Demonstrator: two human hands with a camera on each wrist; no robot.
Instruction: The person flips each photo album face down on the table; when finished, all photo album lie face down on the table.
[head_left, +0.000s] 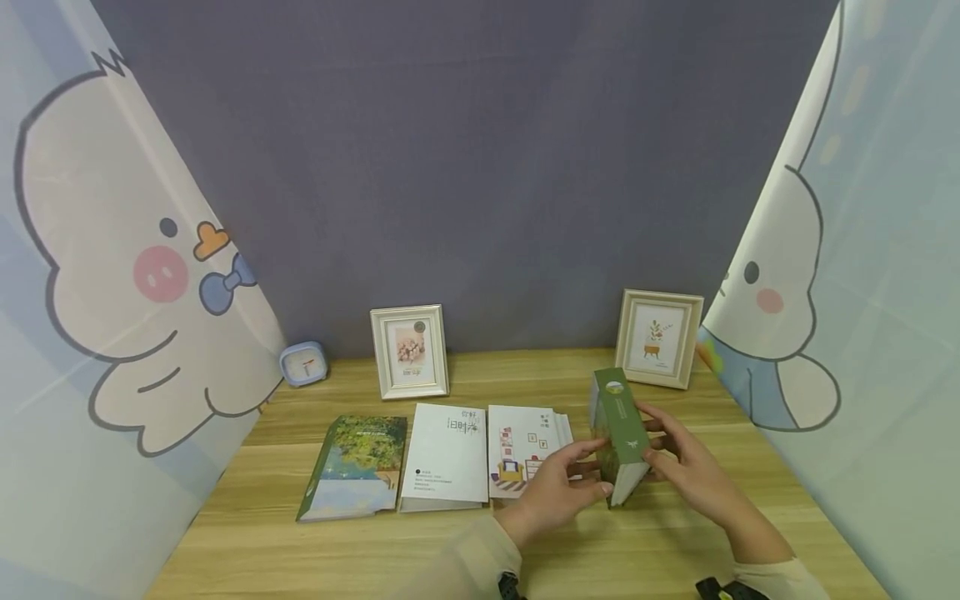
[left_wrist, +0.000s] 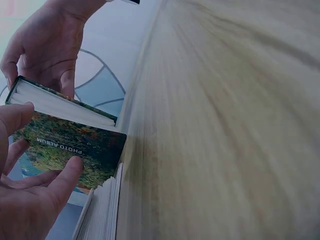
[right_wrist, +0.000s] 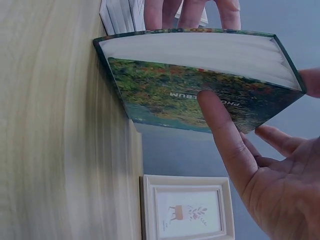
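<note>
On the wooden desk [head_left: 675,533], right of three books lying in a row, I have the photo album [head_left: 621,433] stood on edge between both hands. My left hand [head_left: 553,492] presses straight fingers against one cover; my right hand [head_left: 686,471] braces the opposite cover with thumb and fingers spread flat. Neither hand curls round it. To handle it well, I judge I should keep even pressure from both sides and keep its lower edge on the desk so it cannot tip onto the nearest white book [head_left: 525,450].
</note>
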